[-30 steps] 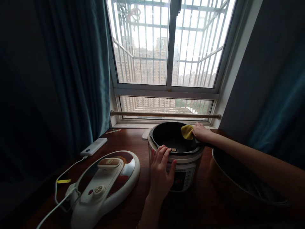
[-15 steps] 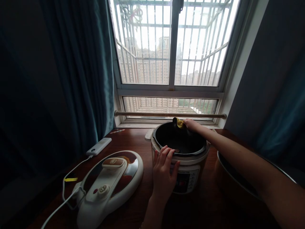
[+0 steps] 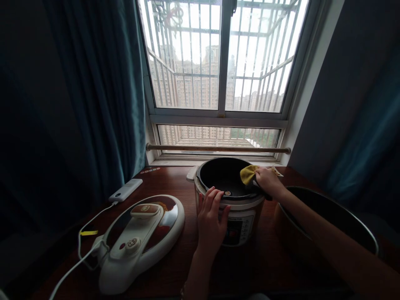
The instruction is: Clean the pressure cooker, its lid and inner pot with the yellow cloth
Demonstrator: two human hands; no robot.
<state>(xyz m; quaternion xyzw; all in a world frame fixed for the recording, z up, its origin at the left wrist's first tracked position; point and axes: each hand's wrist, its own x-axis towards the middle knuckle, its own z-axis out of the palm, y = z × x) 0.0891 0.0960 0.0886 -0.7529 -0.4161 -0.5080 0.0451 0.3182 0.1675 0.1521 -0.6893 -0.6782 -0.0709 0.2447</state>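
Note:
An electric pressure cooker (image 3: 230, 208) stands uncovered on the table, its dark inside showing a small round metal part (image 3: 227, 193) near the front. My left hand (image 3: 212, 216) rests against the cooker's front-left rim, fingers stretched and thumb apart. At the right side of the rim, my right hand (image 3: 268, 181) is closed on a yellow cloth (image 3: 248, 174), which hangs over the inside wall. Dark material, partly hidden, also shows beneath that hand. The cooker's white and brown lid (image 3: 175, 246) lies on the table to the left.
A large dark pot (image 3: 339, 208) sits at the right, partly behind my right forearm. On the left are a white power bank (image 3: 125, 190) and a white cable (image 3: 71, 264) with a yellow tag (image 3: 89, 233). A rail (image 3: 218, 148) crosses the window behind the table (image 3: 168, 177).
My right hand and the yellow cloth have moved from the cooker's back rim to its right side, nearer me. My left hand stays at the front-left rim. The view has shifted slightly.

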